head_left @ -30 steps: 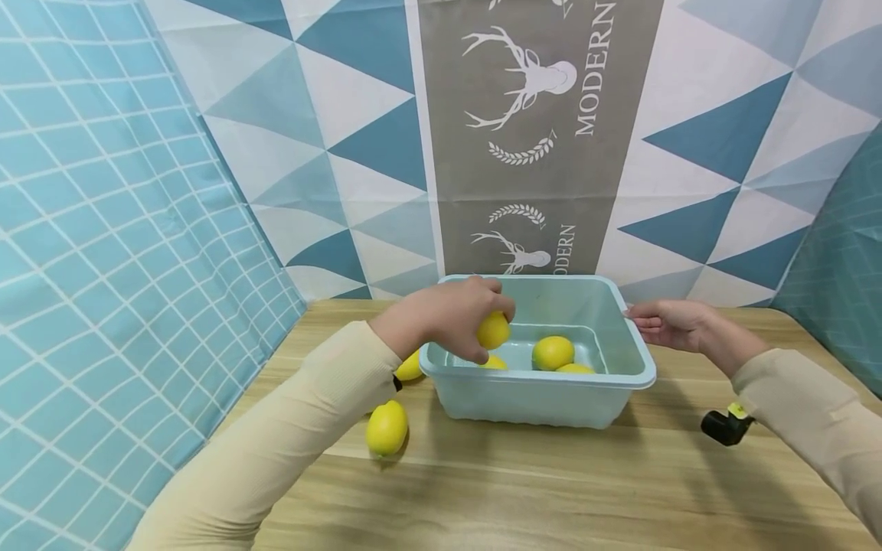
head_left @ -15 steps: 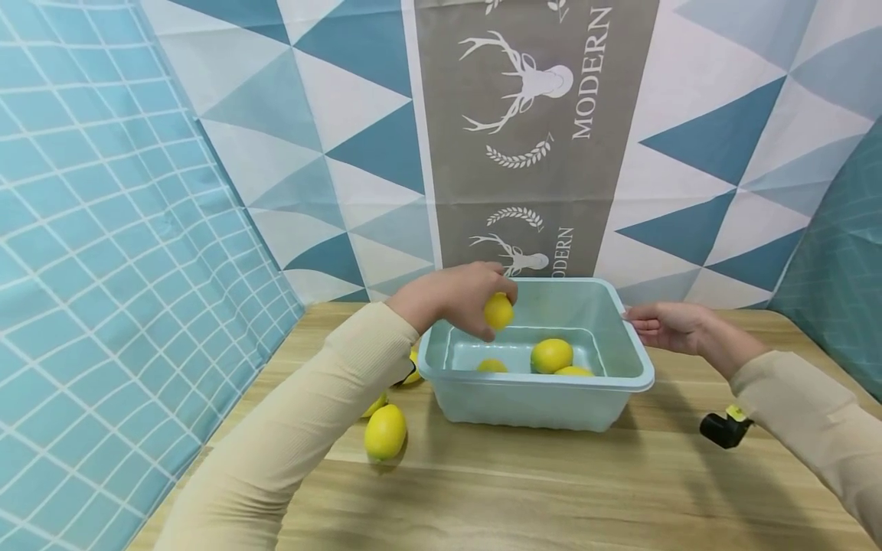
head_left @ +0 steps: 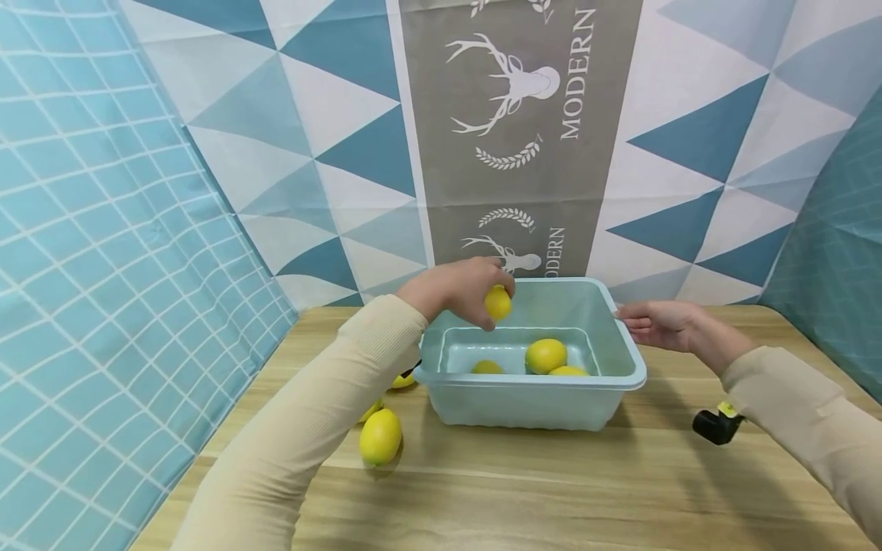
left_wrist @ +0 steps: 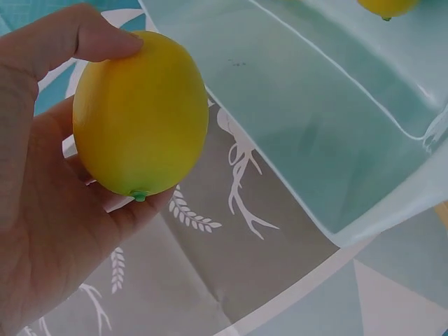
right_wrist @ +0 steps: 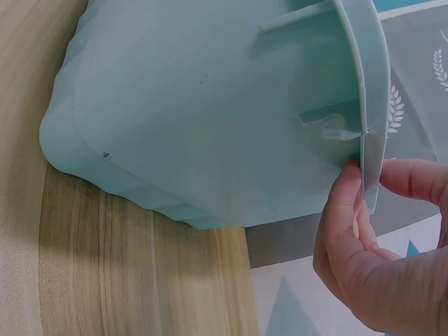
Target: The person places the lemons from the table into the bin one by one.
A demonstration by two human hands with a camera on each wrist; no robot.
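A yellow lemon (left_wrist: 140, 119) with a small green tip is gripped between the thumb and fingers of my left hand (head_left: 466, 289). That hand hovers over the left part of a pale green plastic basin (head_left: 524, 402). Inside the basin lie a whole lemon (head_left: 547, 356), a second lemon (head_left: 568, 371) partly behind the front rim, and another at the left whose top alone shows. My right hand (right_wrist: 374, 259) pinches the basin's right rim, thumb on one side and fingers under the other.
On the wooden table (head_left: 524, 490), left of the basin, a lemon (head_left: 380, 437) lies near more yellow fruit partly hidden by my left sleeve. A small black object (head_left: 717, 425) with a yellow top is by the right sleeve. Patterned cloth hangs behind.
My left hand has risen slightly with the lemon, away from the lemon lying at the basin's left. The right hand stays at the rim. The head view has shifted a little.
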